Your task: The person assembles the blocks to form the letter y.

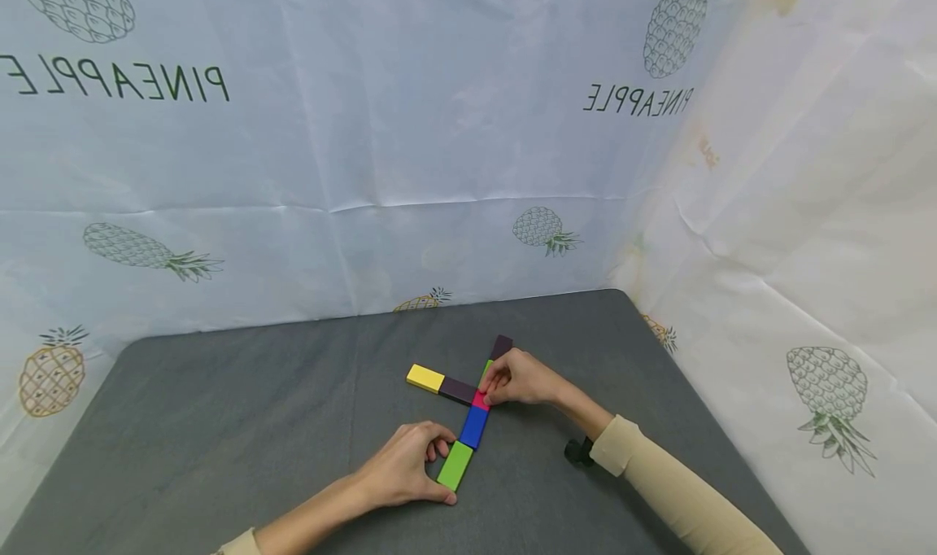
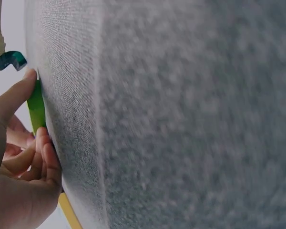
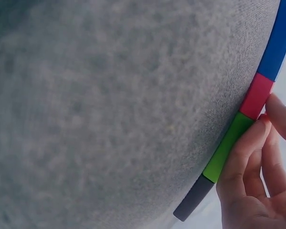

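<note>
A line of flat coloured blocks lies on the grey cloth. My left hand (image 1: 410, 465) holds the near light green block (image 1: 455, 466) by its ends between thumb and curled fingers; the left wrist view shows this grip from the side. Beyond it come a blue block (image 1: 474, 427) and a red block (image 3: 257, 96). My right hand (image 1: 521, 378) has its thumb and index fingertip on the red block, the other fingers curled. Past it are a second green block (image 3: 228, 147) and a dark block (image 3: 194, 197). Another dark block (image 1: 458, 390) and a yellow block (image 1: 424, 378) branch off to the left.
The grey cloth (image 1: 241, 425) covers a table with rounded far corners. White sheeting (image 1: 439, 132) printed with pineapples hangs behind and along the right side. A dark wrist device (image 1: 579, 452) sits under my right cuff.
</note>
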Motion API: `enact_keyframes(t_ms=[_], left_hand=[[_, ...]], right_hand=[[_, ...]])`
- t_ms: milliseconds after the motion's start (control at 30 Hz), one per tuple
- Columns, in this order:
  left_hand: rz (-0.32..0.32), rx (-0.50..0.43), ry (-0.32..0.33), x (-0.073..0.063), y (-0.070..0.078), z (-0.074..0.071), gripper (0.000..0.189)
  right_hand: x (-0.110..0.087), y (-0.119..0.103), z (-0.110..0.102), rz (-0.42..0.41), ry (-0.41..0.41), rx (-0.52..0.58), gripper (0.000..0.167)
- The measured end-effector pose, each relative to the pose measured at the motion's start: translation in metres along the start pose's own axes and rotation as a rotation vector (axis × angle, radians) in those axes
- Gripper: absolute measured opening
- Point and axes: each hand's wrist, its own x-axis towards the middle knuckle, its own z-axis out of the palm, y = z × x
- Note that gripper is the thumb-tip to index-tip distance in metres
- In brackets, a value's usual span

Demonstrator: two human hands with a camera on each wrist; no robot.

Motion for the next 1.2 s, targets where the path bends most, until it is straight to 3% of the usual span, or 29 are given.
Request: enact_keyframes(t_ms=[167, 367, 633, 767, 1033, 1200], left_hand=[[-0.051, -0.029, -0.003, 0.001, 0.004, 0.0, 0.062], [-0.034, 0.001, 0.017, 0.001, -0.001, 0.006, 0.062], [-0.14, 0.026, 0.013, 0.002, 0.018, 0.004, 0.064], [-0.131, 0.025, 0.029, 0.001, 0.018, 0.004, 0.065], [-0.045, 0.08, 0.071, 0.0, -0.012, 0.018, 0.067], [-0.09, 0.039, 0.055, 0.0, 0.004, 0.01, 0.066]], right_hand=[[-0.001, 0.0, 0.001, 0.004, 0.01, -0.009, 0.013], [-0.002, 0.0, 0.0, 0.001, 0.019, -0.022, 0.013], [-0.001, 0.003, 0.001, -0.002, 0.029, -0.033, 0.013], [-0.001, 0.002, 0.001, -0.004, 0.031, -0.039, 0.013], [0.001, 0.002, 0.001, -0.022, 0.03, -0.053, 0.012], [0.002, 0.002, 0.002, -0.029, 0.029, -0.05, 0.011]])
